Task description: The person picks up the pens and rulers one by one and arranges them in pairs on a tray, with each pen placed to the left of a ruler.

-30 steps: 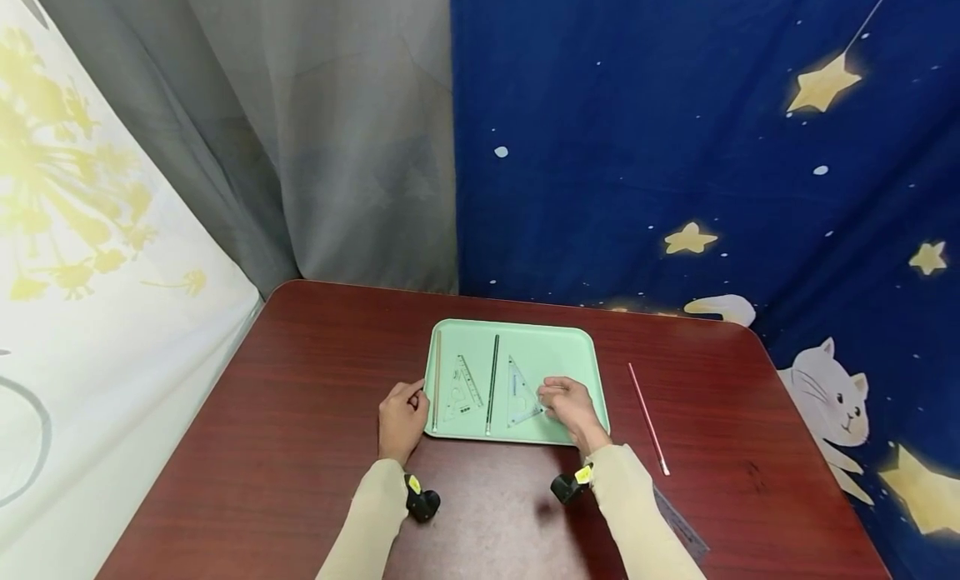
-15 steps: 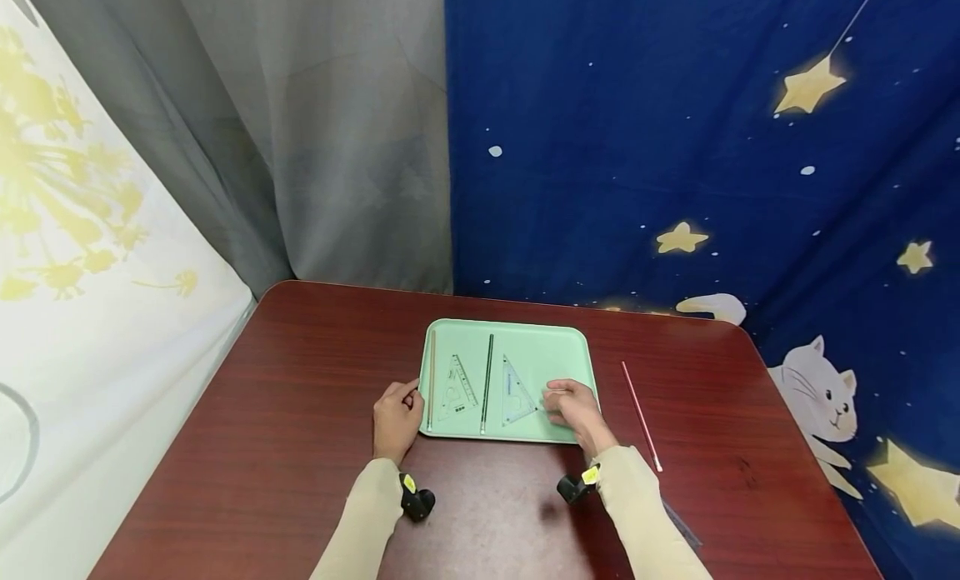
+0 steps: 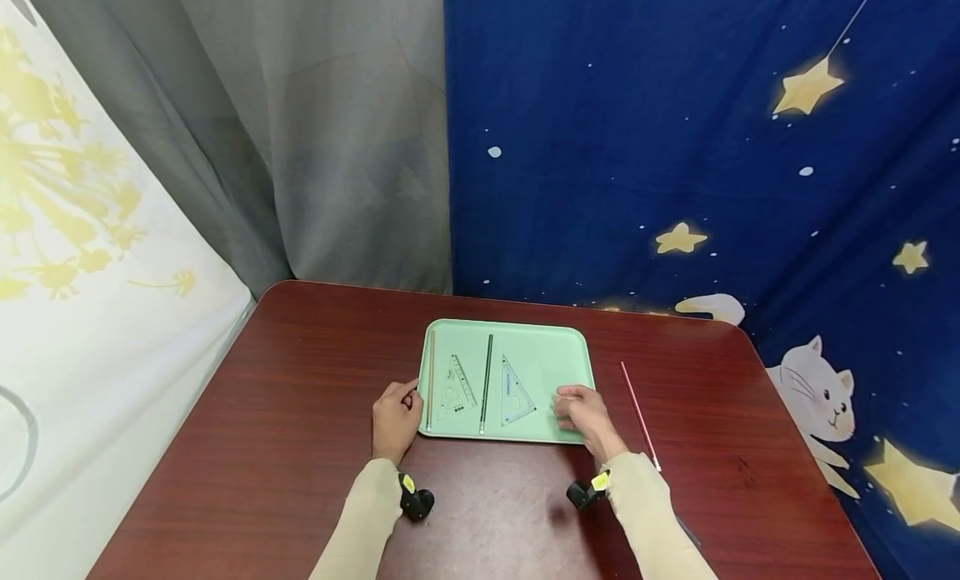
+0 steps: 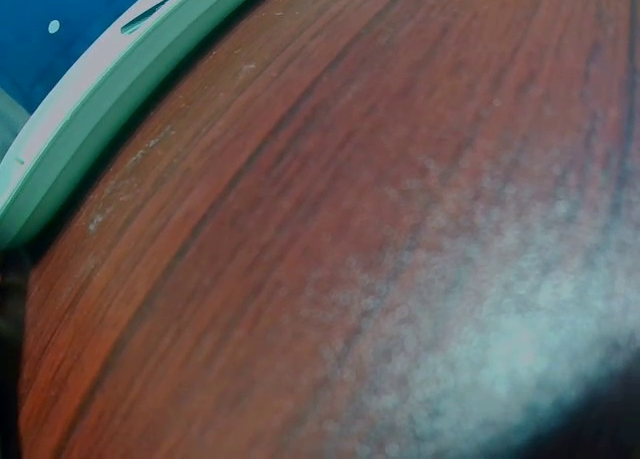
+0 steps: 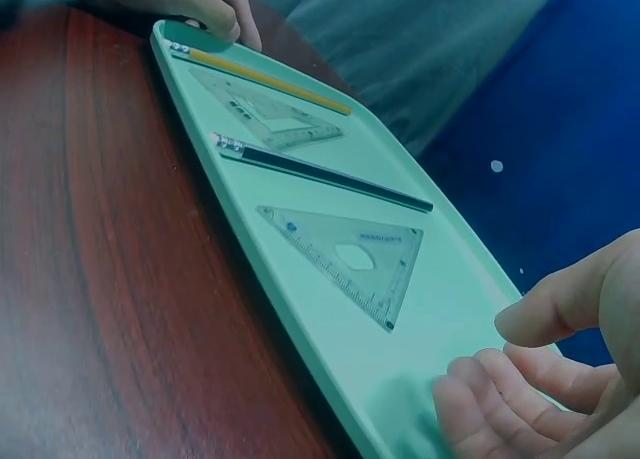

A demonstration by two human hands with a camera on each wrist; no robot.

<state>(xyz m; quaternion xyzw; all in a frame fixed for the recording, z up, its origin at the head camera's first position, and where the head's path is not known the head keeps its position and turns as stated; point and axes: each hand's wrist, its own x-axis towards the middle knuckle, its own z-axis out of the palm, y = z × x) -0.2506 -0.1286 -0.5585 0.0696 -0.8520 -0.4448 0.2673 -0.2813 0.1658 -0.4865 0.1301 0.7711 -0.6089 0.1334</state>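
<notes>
On the table lies a pale green tray (image 3: 551, 347). From left to right it holds a yellow-brown pencil (image 3: 431, 380), a clear set square (image 3: 455, 390), a dark pencil (image 3: 487, 384) and a second clear set square (image 3: 516, 394) with a bluish tint. My left hand (image 3: 395, 422) grips the tray's left rim, fingers curled; its fingertips are partly hidden. Over the right part of the tray hovers my right hand (image 3: 588, 415), loosely bent, thumb and fingers apart and holding nothing. The right wrist view shows these relaxed fingers (image 5: 505, 399) beside the nearer set square (image 5: 355, 264).
A pink-red pencil (image 3: 637, 409) lies on the brown table (image 3: 322, 380), right of the tray. The end of a dark ruler-like strip (image 3: 688, 532) shows past the right sleeve (image 3: 648, 505), which hides most of it. Curtains (image 3: 360, 147) hang behind the table.
My right hand has drawn away from the bluish set square to the right, and the set square now shows whole. The left hand stays at the tray rim. The head view has shifted slightly.
</notes>
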